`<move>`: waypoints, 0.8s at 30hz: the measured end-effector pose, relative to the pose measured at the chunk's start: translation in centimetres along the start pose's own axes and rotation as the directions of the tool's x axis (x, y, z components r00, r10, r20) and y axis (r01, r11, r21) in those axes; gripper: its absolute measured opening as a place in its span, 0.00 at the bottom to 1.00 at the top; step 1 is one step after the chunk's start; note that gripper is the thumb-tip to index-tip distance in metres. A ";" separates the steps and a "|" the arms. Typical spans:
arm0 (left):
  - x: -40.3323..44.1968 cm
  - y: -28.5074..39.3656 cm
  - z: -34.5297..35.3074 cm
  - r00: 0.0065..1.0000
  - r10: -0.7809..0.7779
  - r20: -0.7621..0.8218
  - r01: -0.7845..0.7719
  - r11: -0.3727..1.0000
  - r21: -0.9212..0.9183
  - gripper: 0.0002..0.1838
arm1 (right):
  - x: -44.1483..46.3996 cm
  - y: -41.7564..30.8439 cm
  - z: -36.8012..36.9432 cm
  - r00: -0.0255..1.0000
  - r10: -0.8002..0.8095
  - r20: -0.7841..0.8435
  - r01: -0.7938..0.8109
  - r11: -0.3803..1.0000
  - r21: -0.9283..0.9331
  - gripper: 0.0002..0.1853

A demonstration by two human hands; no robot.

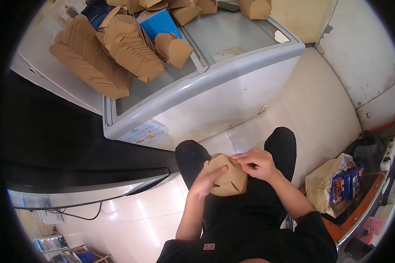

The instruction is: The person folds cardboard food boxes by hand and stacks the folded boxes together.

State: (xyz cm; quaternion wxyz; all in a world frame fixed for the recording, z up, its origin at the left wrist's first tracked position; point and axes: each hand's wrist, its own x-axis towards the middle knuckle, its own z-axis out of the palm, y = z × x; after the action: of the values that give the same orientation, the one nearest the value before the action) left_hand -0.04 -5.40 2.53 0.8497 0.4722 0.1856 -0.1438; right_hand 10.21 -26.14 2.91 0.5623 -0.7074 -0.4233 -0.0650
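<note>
A brown kraft paper food box (231,179) rests over my lap, its flaps partly folded. My left hand (209,179) is closed round its left side, the thumb lying on the cardboard. At the box's upper right edge, my right hand (255,164) pinches a flap between thumb and fingers. Nested stacks of flat-walled kraft boxes (90,57) lean on the glass top of a chest freezer (197,83) in front of me. One single folded box (173,49) stands beside those stacks.
A blue box (159,24) sits among the cartons, and more folded boxes (254,8) stand at the freezer's far side. On my right, a plastic bag (327,182) with blue packets lies by an orange-edged shelf. A dark cable (87,217) hangs at left.
</note>
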 end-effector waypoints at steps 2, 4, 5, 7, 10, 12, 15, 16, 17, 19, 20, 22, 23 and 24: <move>0.0 0.1 -0.2 1.000 -0.004 0.003 0.004 1.000 -0.003 0.21 | 0.2 0.2 -0.1 0.999 -0.032 0.019 0.032 0.999 -0.017 0.11; 0.1 0.2 -0.2 1.000 -0.002 0.009 0.002 1.000 0.005 0.21 | 0.5 0.3 -0.1 0.992 -0.115 0.053 0.119 0.990 -0.072 0.08; 0.1 0.3 -0.2 1.000 0.002 0.013 -0.002 1.000 0.017 0.21 | 0.5 0.4 -0.1 0.990 -0.120 0.067 0.125 0.990 -0.071 0.07; 0.1 0.6 -0.2 1.000 0.008 0.020 -0.009 0.999 0.041 0.21 | 0.6 0.3 0.0 0.987 -0.130 0.094 0.137 0.988 -0.069 0.06; 0.3 0.9 -0.4 0.999 0.016 0.041 -0.019 0.996 0.090 0.21 | 0.4 0.4 0.2 0.981 -0.120 0.154 0.137 0.985 -0.107 0.05; 0.4 0.9 -0.6 0.999 0.017 0.047 -0.022 0.994 0.109 0.21 | 0.0 0.5 0.4 0.977 -0.123 0.174 0.148 0.980 -0.135 0.05; 0.4 0.8 -0.6 1.000 0.008 0.026 -0.011 0.993 0.122 0.21 | -0.3 0.9 0.6 0.972 -0.143 0.185 0.169 0.976 -0.134 0.05; 0.4 0.8 -0.6 1.000 0.003 0.015 -0.005 0.992 0.123 0.21 | -0.4 1.0 0.6 0.971 -0.152 0.186 0.177 0.976 -0.128 0.05; 0.4 0.7 -0.6 1.000 0.009 -0.004 -0.009 0.993 0.117 0.21 | -0.4 1.0 0.7 0.972 -0.148 0.183 0.172 0.977 -0.128 0.06; 0.3 0.7 -0.5 0.999 0.021 -0.041 -0.017 0.994 0.104 0.20 | -0.7 0.8 0.9 0.974 -0.139 0.176 0.163 0.978 -0.128 0.09; 0.2 0.8 -0.3 0.996 0.058 -0.062 -0.050 0.991 0.124 0.20 | -1.0 0.6 1.1 0.984 -0.059 0.169 0.073 0.994 -0.077 0.10; 0.2 1.2 0.3 0.986 0.134 -0.102 -0.116 0.979 0.168 0.19 | -1.7 0.2 1.5 0.981 0.102 0.165 -0.108 0.994 0.027 0.12; 0.4 1.2 0.1 0.988 0.152 -0.036 -0.140 0.964 0.226 0.18 | -1.8 0.3 1.6 0.961 0.221 0.168 -0.245 0.960 0.139 0.14; 0.5 1.4 -0.3 0.986 0.165 0.029 -0.166 0.945 0.282 0.17 | -2.1 0.5 1.6 0.923 0.336 0.186 -0.375 0.893 0.247 0.16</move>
State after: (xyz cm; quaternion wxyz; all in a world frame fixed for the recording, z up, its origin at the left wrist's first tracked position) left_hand 0.90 -4.49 3.22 0.7829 0.6024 0.1209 -0.0982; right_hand 8.61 -25.86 0.72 0.6277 -0.6894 -0.3295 0.1486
